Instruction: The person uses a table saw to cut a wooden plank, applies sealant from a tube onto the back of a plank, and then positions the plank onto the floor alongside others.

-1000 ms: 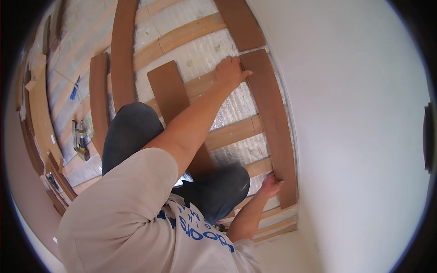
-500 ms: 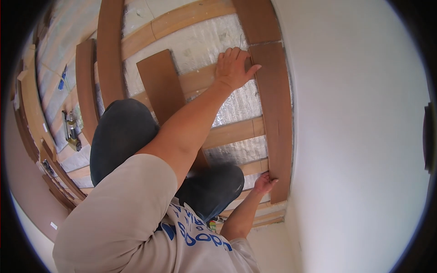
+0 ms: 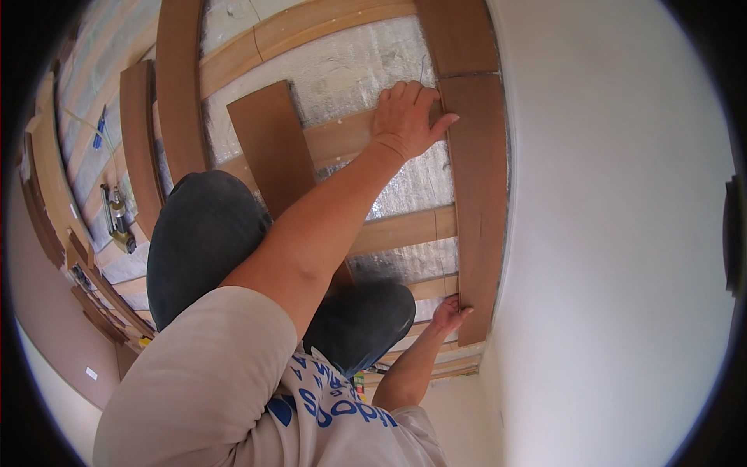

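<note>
A brown wooden floorboard [image 3: 476,187] lies along the white wall, its far end meeting another brown floorboard [image 3: 459,39] at a dark seam. At its far part, my left hand [image 3: 408,117] is closed on the inner long edge, thumb on top and fingers bent down beside it. My right hand [image 3: 450,314] grips the same edge close to the near end, its fingertips partly hidden under the board. A loose brown board [image 3: 268,132] rests across the joists, partly covered by my left forearm and legs.
Pale wooden joists [image 3: 405,231] cross silver foil sheeting [image 3: 420,175]. The white wall [image 3: 607,233] rises at the right. Further boards [image 3: 180,93] lie to the left, with a nail gun [image 3: 117,218] and a blue-handled tool [image 3: 99,128] beyond them.
The view has shifted slightly, so the far boards sit further right and the left-side things further left. Both hands keep their places on the floorboard.
</note>
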Action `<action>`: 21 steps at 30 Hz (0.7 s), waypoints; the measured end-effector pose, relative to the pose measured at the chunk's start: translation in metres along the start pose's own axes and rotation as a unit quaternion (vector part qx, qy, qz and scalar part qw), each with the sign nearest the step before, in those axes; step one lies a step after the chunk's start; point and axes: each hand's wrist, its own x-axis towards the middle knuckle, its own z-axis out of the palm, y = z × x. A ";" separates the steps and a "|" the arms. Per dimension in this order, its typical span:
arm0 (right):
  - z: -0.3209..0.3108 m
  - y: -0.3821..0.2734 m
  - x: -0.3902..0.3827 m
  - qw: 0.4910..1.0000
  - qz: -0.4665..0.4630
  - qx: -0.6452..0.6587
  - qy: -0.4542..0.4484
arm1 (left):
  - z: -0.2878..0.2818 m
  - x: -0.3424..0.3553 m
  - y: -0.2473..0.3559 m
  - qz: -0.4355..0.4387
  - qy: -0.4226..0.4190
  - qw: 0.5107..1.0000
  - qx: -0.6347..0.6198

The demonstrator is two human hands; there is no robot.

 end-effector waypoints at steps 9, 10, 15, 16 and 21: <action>-0.002 -0.010 0.001 0.998 0.046 0.010 -0.038 | 0.004 0.000 -0.001 0.021 0.040 0.999 -0.001; -0.001 -0.011 0.001 0.998 0.051 0.012 -0.029 | 0.004 0.000 -0.001 0.020 0.039 0.999 -0.002; 0.005 -0.013 0.004 0.998 0.062 0.008 -0.019 | 0.003 0.001 -0.004 0.013 0.030 0.999 0.003; 0.005 -0.013 0.006 0.998 0.064 0.005 -0.018 | 0.003 0.001 -0.003 0.011 0.030 0.999 0.002; 0.000 -0.020 0.010 0.996 0.083 0.036 -0.004 | 0.005 0.001 -0.001 0.006 0.013 1.000 -0.014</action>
